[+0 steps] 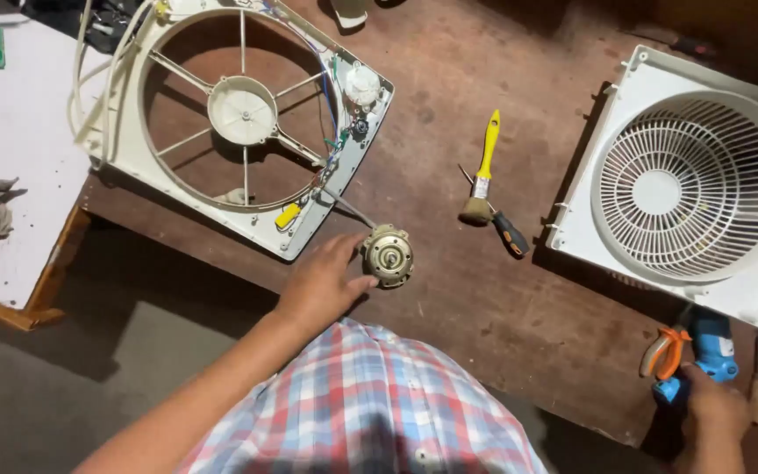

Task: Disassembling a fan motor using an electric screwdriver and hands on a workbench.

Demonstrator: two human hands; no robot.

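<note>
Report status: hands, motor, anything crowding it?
Left hand gripping the fan motor on the table. Right hand on the blue power tool. Rear fan frame beside the motor; yellow brush apart.

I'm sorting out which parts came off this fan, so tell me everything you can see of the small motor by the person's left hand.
The motor is a small round unit with a dull brass-coloured metal casing and a paler hub at its centre. It sits on the brown wooden table, just off the corner of the open white fan frame. A thin shaft or lead angles from it toward that frame. The left hand touches its left side with its fingers.
</note>
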